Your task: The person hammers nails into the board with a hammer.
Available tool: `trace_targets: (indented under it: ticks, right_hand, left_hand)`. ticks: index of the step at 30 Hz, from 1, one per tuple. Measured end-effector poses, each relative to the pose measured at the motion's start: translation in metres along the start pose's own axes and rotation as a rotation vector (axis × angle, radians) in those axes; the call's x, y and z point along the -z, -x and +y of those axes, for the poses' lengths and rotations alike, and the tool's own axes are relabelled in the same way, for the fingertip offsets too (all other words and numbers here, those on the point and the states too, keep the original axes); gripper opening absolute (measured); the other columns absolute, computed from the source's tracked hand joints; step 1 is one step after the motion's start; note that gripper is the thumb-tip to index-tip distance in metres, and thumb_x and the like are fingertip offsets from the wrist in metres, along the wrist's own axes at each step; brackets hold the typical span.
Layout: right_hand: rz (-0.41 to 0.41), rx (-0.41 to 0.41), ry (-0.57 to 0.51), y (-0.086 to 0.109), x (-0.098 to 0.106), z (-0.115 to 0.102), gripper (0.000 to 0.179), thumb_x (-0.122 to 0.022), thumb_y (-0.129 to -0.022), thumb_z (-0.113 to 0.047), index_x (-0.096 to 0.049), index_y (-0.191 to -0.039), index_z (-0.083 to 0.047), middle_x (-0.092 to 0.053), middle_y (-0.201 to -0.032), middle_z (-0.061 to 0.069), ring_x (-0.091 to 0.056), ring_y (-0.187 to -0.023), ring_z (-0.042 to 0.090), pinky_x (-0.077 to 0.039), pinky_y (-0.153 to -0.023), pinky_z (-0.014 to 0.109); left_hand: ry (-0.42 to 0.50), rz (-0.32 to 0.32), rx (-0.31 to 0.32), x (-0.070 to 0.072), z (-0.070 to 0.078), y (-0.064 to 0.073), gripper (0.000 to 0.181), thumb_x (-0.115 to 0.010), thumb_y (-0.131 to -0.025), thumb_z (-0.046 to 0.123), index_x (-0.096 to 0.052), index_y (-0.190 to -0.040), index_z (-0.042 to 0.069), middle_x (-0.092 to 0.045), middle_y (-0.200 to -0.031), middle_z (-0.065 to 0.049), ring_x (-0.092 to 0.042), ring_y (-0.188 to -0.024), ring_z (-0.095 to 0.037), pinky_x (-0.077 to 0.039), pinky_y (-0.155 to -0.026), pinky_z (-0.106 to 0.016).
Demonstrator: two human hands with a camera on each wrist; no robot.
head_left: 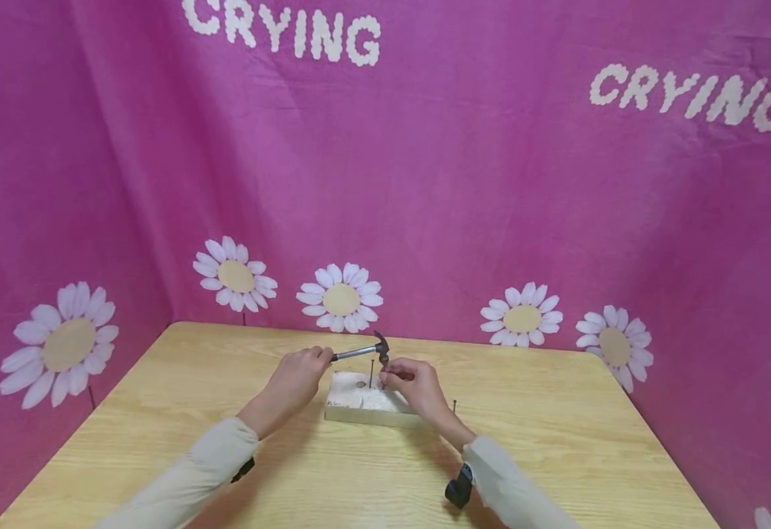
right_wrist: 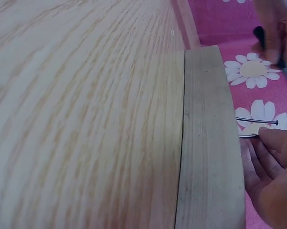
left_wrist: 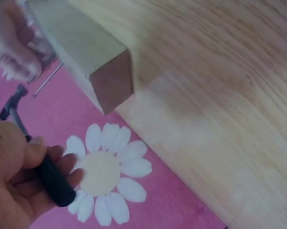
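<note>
My left hand grips a small claw hammer by its black handle. The hammer's dark head is just above the fingertips of my right hand. Between thumb and fingers, that right hand pinches a nail at the top of a wooden block. Beside it a second nail stands upright in the block. In the left wrist view the hammer's black grip runs across the curled fingers. My right hand and forearm cover the block's right end.
The block lies on a light wooden table. Another nail stands upright just past my right wrist. A pink curtain with white daisies hangs along the table's back and sides. Dark wrist cameras sit at both sleeves.
</note>
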State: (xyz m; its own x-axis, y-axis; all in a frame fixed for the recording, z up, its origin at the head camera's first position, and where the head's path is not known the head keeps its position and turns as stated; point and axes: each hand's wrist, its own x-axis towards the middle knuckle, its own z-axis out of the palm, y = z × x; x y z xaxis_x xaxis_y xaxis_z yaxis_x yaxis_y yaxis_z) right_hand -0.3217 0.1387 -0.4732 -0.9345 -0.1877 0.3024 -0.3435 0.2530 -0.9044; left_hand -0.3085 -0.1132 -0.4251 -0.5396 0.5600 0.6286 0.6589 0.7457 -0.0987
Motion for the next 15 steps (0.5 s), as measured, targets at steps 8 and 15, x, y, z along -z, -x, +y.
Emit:
trace_targets:
  ticks: [8,15]
  right_hand:
    - [-0.006,0.002,0.012,0.0001,0.0025,-0.0028,0.017,-0.072,-0.097,0.0,-0.073,-0.108,0.012,-0.076,-0.098,0.026,-0.077,-0.087,0.035,-0.063,-0.08,0.029]
    - [-0.024,0.016,-0.003,-0.0002,-0.0019,0.0003,0.02,-0.071,-0.097,0.002,-0.071,-0.112,0.015,-0.076,-0.1,0.029,-0.076,-0.089,0.042,-0.064,-0.08,0.034]
  left_hand:
    - [0.012,0.136,0.0,0.0031,0.0002,-0.0055,0.016,-0.074,-0.09,-0.007,-0.063,-0.101,-0.006,-0.066,-0.08,-0.014,-0.069,-0.068,-0.028,-0.06,-0.057,-0.039]
    - [-0.002,0.201,0.022,0.0028,-0.001,-0.0012,0.022,-0.077,-0.087,-0.009,-0.062,-0.104,-0.006,-0.069,-0.085,-0.015,-0.07,-0.071,-0.03,-0.061,-0.058,-0.041]
